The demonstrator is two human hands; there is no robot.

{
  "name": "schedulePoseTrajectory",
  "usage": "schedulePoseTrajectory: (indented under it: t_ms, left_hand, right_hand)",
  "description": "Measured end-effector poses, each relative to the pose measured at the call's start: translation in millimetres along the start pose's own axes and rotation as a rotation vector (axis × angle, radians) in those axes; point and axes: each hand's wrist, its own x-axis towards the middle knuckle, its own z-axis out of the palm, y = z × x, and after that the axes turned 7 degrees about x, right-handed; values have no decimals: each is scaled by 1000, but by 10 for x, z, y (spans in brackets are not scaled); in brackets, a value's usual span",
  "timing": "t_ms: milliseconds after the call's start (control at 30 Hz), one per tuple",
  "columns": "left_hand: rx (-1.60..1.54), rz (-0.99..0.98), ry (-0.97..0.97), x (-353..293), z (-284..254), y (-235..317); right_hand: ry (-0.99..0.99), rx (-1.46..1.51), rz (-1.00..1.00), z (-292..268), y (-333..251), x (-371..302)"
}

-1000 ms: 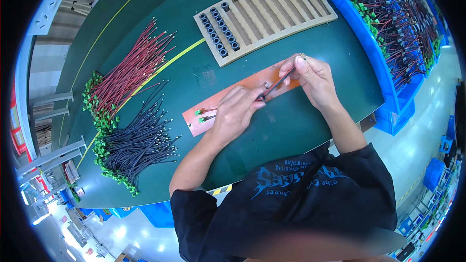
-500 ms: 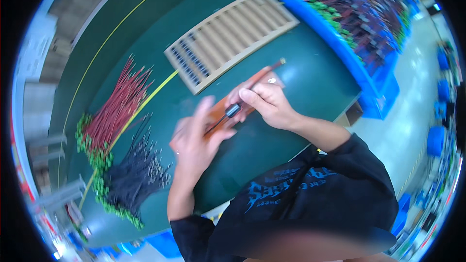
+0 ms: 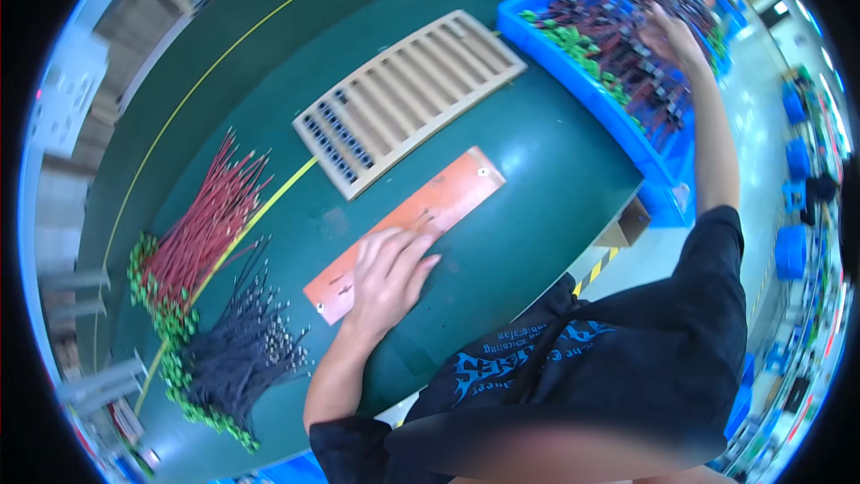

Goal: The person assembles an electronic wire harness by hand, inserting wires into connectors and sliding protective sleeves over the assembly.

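My left hand (image 3: 387,280) lies palm down on an orange, strip-shaped board (image 3: 448,188), its fingers stretched over the middle. Small dark marks or pins show beside the fingertips; what they are I cannot make out. The board slants across the green table and has a light round fitting near each end. My right hand (image 3: 667,38) is stretched out over the blue bin (image 3: 582,94) at the far right. Its fingers look apart, with nothing visible in them. Beneath it lie heaped red and black wire assemblies (image 3: 618,54) with green ends and black parts.
A wooden slotted tray (image 3: 421,81) stands beyond the board, with small black cylinders (image 3: 331,148) in its left slots. At the left lie a bundle of red wires (image 3: 210,211) and one of black wires (image 3: 237,363), both green-ended. A yellow line (image 3: 287,186) crosses the table (image 3: 537,161).
My right hand has let go of the wire piece with a black cylinder and moved far right over the bin. The left hand has lowered onto the board, which the hands partly covered before.
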Motion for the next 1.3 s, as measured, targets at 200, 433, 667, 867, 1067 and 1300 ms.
schedulePoseTrajectory:
  t_ms: [200,433,667,867,1067,1300]
  left_hand:
    - [103,102,-18,-51,198,-42]
    - [288,306,-8,-186,173,-4]
    - [868,-217,-82,-668,-1235,-762]
    - [967,-186,-152,-787,-1749,-1700]
    - [1383,-364,75,-595,-1885,-2267]
    - [1197,-404,15,-732,-2224,-2393]
  right_hand:
    - [15,-471,-818,1204,-414,-119]
    - [-675,-289,-1061,3656,-580,-1108]
    - [-494,-250,-1157,4073,-435,-976]
    - [-478,-257,-1129,4064,-496,-1031]
    - [-476,-263,-1091,4033,-504,-1046]
    - [-505,-215,-1084,4071,-464,-1065]
